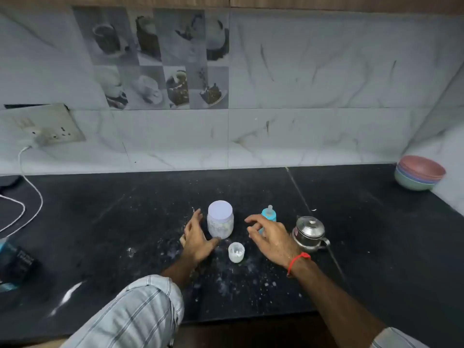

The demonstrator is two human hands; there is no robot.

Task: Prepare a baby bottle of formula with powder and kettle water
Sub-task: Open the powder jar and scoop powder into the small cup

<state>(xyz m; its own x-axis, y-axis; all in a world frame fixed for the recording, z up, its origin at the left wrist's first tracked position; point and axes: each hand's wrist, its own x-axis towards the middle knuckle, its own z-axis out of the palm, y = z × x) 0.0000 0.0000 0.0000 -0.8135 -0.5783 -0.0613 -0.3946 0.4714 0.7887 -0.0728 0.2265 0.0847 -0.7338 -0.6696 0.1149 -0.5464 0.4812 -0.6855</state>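
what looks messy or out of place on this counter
White powder is scattered over the black counter around the jar and small cup, with a streak near the front left edge. It looks like spilled formula. The jar, bottle and kettle all stand upright.

The person wears a light, pale grey-blue shirt crossed by thin darker stripes in a loose check pattern, its left sleeve point(140, 312) rolled or pushed up into a bunched cuff just below the elbow, leaving the forearm bare down to the left hand point(198, 237). A corner of the same striped cloth, the right sleeve point(396, 339), shows at the bottom edge of the view, with that forearm likewise bare. Around the wrist of the right hand point(271, 238) sits a thin red thread bracelet point(297, 261), tied with a small knot on the outer side; no rings or watch are visible.
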